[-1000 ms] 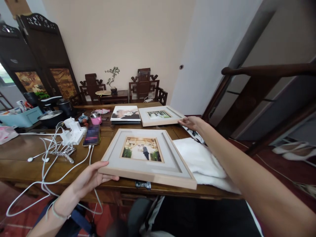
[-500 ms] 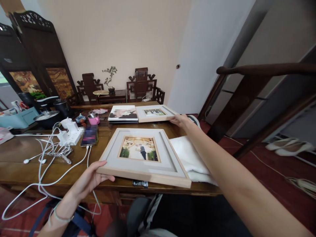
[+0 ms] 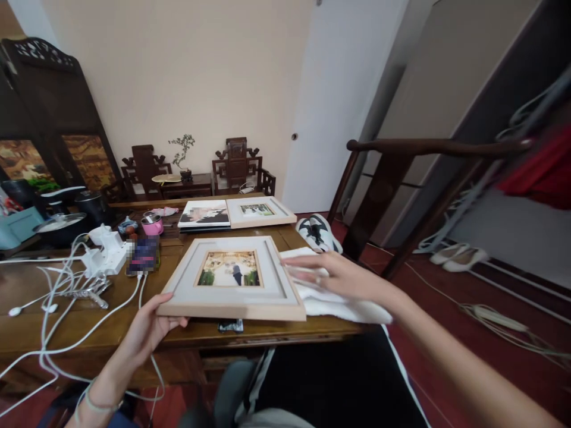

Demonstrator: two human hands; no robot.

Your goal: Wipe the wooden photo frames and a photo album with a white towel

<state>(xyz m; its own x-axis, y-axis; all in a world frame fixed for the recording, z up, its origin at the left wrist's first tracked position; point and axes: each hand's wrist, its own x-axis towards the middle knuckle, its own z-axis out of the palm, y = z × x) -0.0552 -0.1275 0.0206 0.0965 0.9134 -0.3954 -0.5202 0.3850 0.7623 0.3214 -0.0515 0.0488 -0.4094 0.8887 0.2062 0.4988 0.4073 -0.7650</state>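
Observation:
A light-wood picture frame [image 3: 267,312] with a wide white mat and a small photo lies near the table's front edge, its near left corner in the grip of my left hand [image 3: 149,324]. The thumb rests on top and the fingers are underneath. My right hand [image 3: 323,274], slightly blurred, is over a folded white cloth [image 3: 352,312] just right of the frame, fingers stretched toward the frame's right edge. Whether it touches the cloth or the frame I cannot tell. Farther back lie a second wooden picture frame [image 3: 276,209] and, beside it, a stack topped by a white-edged picture [image 3: 203,214].
White cables [image 3: 74,309] run from a power strip [image 3: 111,252] to a phone [image 3: 143,255] on the left. Behind are a pink mug [image 3: 152,224] and a lidded pot [image 3: 62,224]. Sneakers [image 3: 317,233] and a wooden chair [image 3: 379,178] stand to the right.
My right hand has left the back picture frame and come nearer, over the white cloth. My left hand keeps its hold on the near frame. The view has turned to the right.

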